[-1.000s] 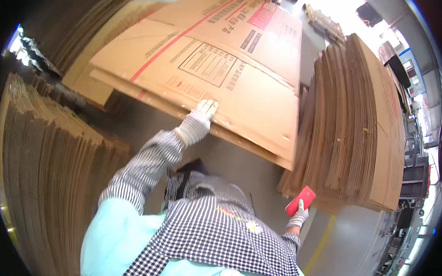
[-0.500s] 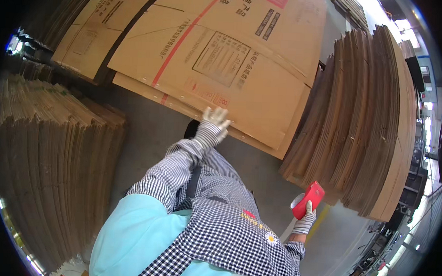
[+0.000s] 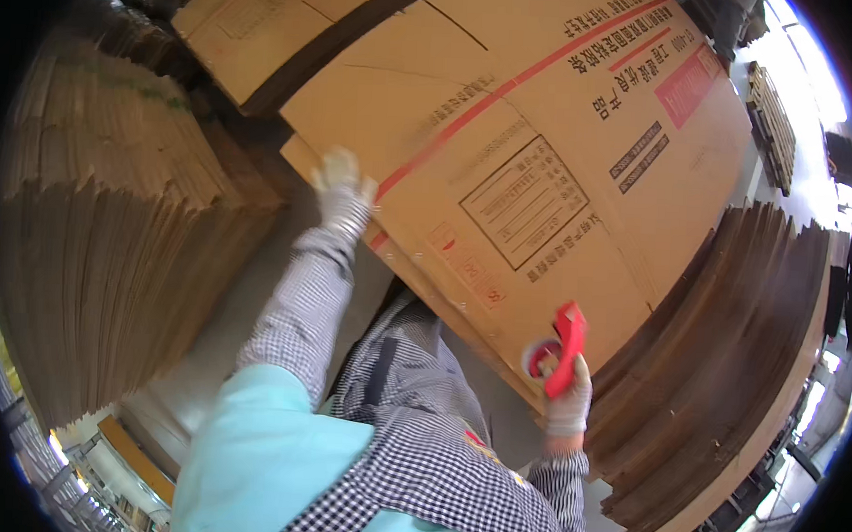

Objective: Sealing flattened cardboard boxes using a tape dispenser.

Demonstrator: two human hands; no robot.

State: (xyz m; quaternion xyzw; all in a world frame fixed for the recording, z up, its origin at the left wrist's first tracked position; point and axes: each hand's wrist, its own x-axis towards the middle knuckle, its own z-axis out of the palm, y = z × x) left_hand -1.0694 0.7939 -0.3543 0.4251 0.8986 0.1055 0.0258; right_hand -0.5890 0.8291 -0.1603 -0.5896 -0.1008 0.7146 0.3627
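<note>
Flat printed cardboard sheets (image 3: 395,112) with a red stripe lie stacked in front of me. My left hand (image 3: 343,201), in a pale striped glove, is at their near edge, left of the stripe. Its fingers are spread and slightly blurred; whether they touch the cardboard I cannot tell. In my gloved right hand (image 3: 570,405) I hold a red tape dispenser (image 3: 567,348) by its handle, tilted up. A roll of tape (image 3: 539,357) shows on its left side. The dispenser is over the near right part of the cardboard, with no visible contact.
Tall bundles of folded cardboard stand upright on the left (image 3: 112,271) and on the right (image 3: 725,374). Another printed cardboard stack (image 3: 256,30) lies at the far left, across a narrow dark gap. A wooden pallet (image 3: 770,129) is at the far right.
My left hand has moved left along the near cardboard edge. My right hand has lifted the tape dispenser from beside my body to over the cardboard. The whole view has turned.
</note>
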